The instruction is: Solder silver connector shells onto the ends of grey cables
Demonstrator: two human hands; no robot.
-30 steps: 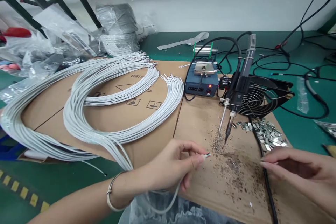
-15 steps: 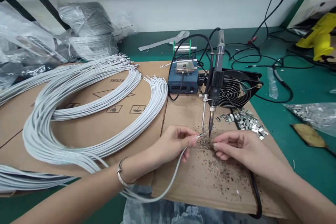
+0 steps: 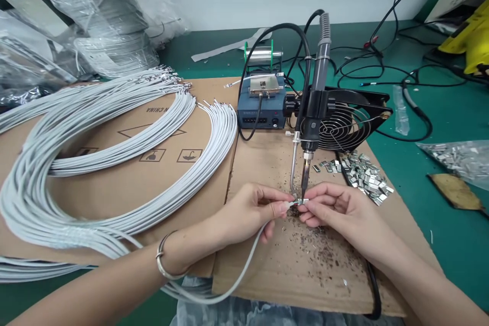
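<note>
My left hand (image 3: 244, 214) pinches a white cable (image 3: 249, 260) close to its stripped end, where short bare wires point right. Between the fingertips of my right hand (image 3: 340, 209) is a small silver metal connector (image 3: 304, 201), mostly covered by the fingers. The wire ends meet the connector right under the tip of a soldering iron (image 3: 316, 122), which is clamped upright in a stand. A thin metal feed tube (image 3: 293, 165) comes down beside the iron's tip. Whether the tip touches the joint is too small to tell.
Bundled white cables (image 3: 171, 204) lie coiled on the cardboard to the left. Behind the iron stand a blue soldering unit (image 3: 262, 107), a solder spool (image 3: 263, 55) and a black fan (image 3: 344, 122). Loose silver connectors (image 3: 369, 178) are heaped at right. Dark crumbs litter the cardboard.
My right hand has moved left, bringing the connector against the wire ends below the iron's tip. The left hand keeps its pinch on the cable. The view has shifted slightly.
</note>
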